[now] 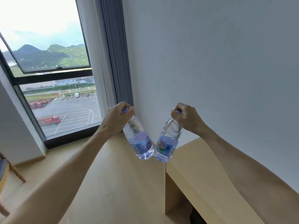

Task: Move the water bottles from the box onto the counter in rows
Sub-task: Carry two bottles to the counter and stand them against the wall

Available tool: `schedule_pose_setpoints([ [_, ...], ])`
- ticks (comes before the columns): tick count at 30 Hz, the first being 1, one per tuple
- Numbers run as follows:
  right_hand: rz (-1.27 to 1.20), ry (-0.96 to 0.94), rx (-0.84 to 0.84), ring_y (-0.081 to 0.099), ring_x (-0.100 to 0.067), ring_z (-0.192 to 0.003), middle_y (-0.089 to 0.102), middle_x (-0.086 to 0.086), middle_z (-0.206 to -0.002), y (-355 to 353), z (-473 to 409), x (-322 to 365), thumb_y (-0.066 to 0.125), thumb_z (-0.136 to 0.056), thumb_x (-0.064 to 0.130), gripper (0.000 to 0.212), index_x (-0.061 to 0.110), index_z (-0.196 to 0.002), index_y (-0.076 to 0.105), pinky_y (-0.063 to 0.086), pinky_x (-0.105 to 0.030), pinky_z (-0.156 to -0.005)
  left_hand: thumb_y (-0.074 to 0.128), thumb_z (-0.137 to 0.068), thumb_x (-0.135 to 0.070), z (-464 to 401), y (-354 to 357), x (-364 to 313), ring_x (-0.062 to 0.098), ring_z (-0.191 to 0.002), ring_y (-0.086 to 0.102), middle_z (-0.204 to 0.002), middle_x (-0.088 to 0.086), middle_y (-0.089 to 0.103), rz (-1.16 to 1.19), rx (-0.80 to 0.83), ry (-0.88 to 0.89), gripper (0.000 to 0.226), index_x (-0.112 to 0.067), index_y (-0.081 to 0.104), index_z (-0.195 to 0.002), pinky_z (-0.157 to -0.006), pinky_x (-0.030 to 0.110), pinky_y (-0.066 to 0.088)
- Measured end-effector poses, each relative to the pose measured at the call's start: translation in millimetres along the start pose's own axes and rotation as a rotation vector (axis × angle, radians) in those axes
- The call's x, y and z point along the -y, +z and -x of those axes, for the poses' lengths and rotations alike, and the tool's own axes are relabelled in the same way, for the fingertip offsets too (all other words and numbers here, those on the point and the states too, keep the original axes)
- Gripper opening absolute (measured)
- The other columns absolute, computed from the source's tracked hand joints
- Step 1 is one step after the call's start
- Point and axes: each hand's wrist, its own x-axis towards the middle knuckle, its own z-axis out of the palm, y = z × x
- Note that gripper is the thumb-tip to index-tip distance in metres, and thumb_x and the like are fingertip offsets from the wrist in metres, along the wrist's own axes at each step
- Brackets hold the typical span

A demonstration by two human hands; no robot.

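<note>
Aloft, one bottle (139, 139) per hand (115, 118).

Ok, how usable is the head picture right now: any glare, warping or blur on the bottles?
Head view: the sky in the window is blown out; wide-angle warping bends the window frame and stretches both forearms; the left bottle and right bottle are slightly soft, their labels unreadable; the counter is evenly lit.

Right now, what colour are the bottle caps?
Pale purple caps, mostly hidden under each hand; head view.
</note>
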Motion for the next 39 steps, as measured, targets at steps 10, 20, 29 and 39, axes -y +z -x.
schedule_pose_setpoints([
  [10, 0.076, 0.252, -0.241, 0.039, -0.004, -0.047, 0.047, 0.011, -0.052, -39, -55, -111, 0.057, -0.085, 0.027, 0.025, 0.015, -0.065, 0.046, 0.032, -0.013, -0.045, 0.054, -0.087, -0.033, -124, 153, 18, 0.006, -0.049, 0.044, -0.055, -0.011, 0.052, 0.207, 0.211, 0.080, 0.021, -0.018, 0.055, -0.072, -0.049, 0.021, 0.039],
  [20, 0.091, 0.362, -0.317, 0.042, -0.004, -0.049, 0.055, 0.004, -0.058, -88, -103, -234, 0.056, -0.084, 0.029, 0.025, 0.019, -0.064, 0.046, 0.035, -0.014, -0.047, 0.055, -0.086, -0.035, -206, 312, -4, 0.003, -0.051, 0.045, -0.064, -0.012, 0.059, 0.291, 0.427, 0.113, 0.020, -0.017, 0.057, -0.076, -0.044, 0.011, 0.036],
  [29, 0.206, 0.556, -0.258, 0.041, -0.014, -0.055, 0.058, -0.005, -0.070, -110, -112, -323, 0.056, -0.090, 0.030, 0.024, 0.011, -0.077, 0.049, 0.036, -0.027, -0.053, 0.057, -0.089, -0.034, -242, 439, -17, 0.007, -0.054, 0.046, -0.066, -0.011, 0.058, 0.223, 0.658, 0.221, 0.017, -0.021, 0.054, -0.078, -0.049, 0.017, 0.037],
  [39, 0.249, 0.700, -0.202, 0.055, -0.009, -0.070, 0.061, 0.013, -0.072, -110, -107, -379, 0.062, -0.087, 0.038, 0.018, 0.022, -0.082, 0.056, 0.043, -0.025, -0.061, 0.057, -0.089, -0.036, -258, 547, -27, 0.011, -0.076, 0.056, -0.083, -0.015, 0.060, 0.134, 0.879, 0.331, 0.013, -0.023, 0.057, -0.087, -0.057, 0.022, 0.038],
])
